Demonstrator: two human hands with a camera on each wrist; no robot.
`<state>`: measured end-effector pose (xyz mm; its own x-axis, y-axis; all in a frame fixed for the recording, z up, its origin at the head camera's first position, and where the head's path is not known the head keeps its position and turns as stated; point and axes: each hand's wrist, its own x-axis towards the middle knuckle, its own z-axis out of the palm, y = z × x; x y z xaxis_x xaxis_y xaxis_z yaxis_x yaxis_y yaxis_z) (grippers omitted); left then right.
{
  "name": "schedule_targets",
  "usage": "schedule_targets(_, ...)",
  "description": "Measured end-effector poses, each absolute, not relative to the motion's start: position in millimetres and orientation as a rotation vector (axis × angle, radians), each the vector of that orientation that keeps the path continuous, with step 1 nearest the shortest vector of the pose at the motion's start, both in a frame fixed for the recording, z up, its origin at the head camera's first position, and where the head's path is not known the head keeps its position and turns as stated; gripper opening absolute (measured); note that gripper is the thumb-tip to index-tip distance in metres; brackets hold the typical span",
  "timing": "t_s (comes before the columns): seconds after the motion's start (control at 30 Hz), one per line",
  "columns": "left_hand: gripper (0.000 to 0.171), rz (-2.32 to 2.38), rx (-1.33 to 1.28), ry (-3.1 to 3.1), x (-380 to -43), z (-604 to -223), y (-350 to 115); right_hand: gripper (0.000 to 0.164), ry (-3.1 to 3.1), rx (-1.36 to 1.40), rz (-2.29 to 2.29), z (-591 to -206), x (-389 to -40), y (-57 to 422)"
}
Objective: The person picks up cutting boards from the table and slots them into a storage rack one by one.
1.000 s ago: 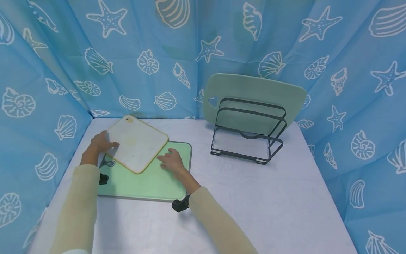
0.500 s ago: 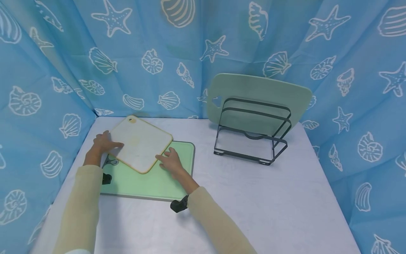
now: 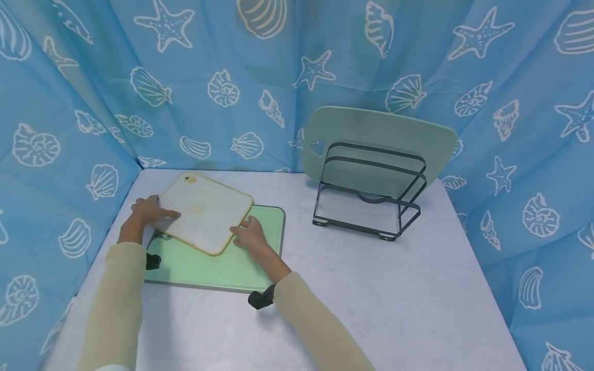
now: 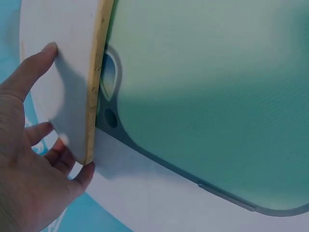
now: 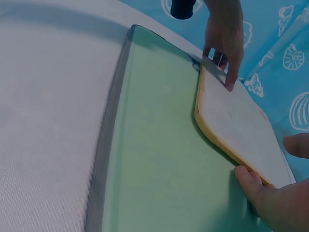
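A white cutting board with a yellow rim lies slantwise over a light green cutting board with a grey border. At its left corner my left hand grips it, the thumb on the white face and the other fingers around the edge. My right hand holds the opposite edge; in the right wrist view a fingertip meets the yellow rim from below, while the thumb reaches above the face. Part of the green board's grey corner handle is covered by the white board.
A black wire rack stands at the back right of the white table, with a sage green cutting board leaning upright in it. Blue curtains with shell prints enclose the back and sides.
The white board has turned slightly counterclockwise, its holed corner shifting left and its near corner right. My left hand has come a little nearer, and my right hand has closed in on the edge.
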<state>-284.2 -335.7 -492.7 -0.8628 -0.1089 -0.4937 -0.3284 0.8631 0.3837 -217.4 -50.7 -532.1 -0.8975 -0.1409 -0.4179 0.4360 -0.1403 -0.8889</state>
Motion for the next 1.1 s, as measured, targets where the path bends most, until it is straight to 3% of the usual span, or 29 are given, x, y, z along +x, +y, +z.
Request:
schedule_targets(0.4,0.104,0.732,-0.317,2.642,-279,-487,-342,0.078,1.598,0.329,-2.155,-532,-220,-45)
schedule_targets(0.63,0.101,0.751,-0.26,2.703,-282,-484,-341,0.056,1.576,0.289,-2.206,-533,-221,-47)
schedule_targets(1.1,0.101,0.777,-0.256,2.778,-289,-469,-319,0.076,2.119,0.307,-2.154,-524,-220,-46)
